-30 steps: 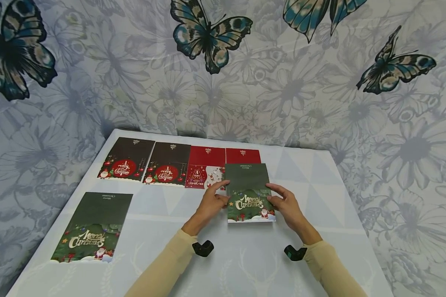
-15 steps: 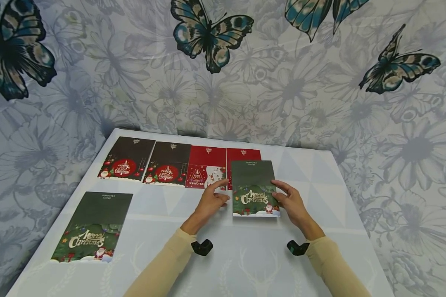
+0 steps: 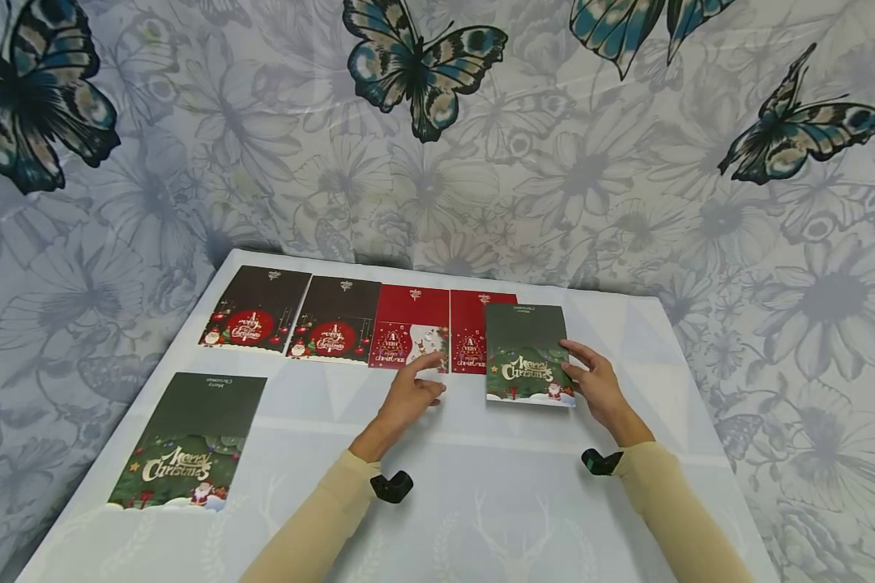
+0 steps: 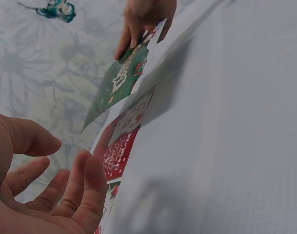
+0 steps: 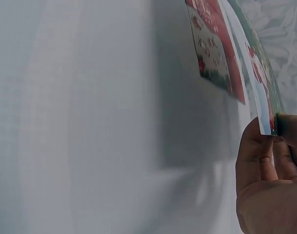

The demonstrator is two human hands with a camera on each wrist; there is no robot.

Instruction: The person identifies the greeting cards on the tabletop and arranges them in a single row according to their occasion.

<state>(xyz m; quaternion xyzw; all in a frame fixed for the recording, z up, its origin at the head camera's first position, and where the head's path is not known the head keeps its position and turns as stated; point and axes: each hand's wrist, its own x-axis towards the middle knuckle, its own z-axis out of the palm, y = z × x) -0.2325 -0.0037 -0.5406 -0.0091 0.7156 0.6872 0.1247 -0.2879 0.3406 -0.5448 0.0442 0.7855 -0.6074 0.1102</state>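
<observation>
My right hand [image 3: 599,389] pinches a green Merry Christmas card [image 3: 528,353] by its right edge. The card is raised off the table and covers the right part of a red Christmas card [image 3: 469,336]. In the right wrist view, thumb and fingers clasp the corner of the green card [image 5: 259,83]. My left hand [image 3: 408,398] holds nothing; its fingers are loosely bent, in front of another red card [image 3: 411,312]. The left wrist view shows the left hand [image 4: 50,195] with a gap between thumb and fingers, apart from the cards.
Two dark Christmas cards, one at the far left [image 3: 251,308] and one beside it [image 3: 334,319], continue the back row. A second green card [image 3: 189,441] lies at the table's front left. The pale table [image 3: 408,534] meets a butterfly-printed cloth backdrop [image 3: 437,202].
The left hand has let go of the green card and stayed near its place. My right hand has carried the card right and toward the back, uncovering more of the red card.
</observation>
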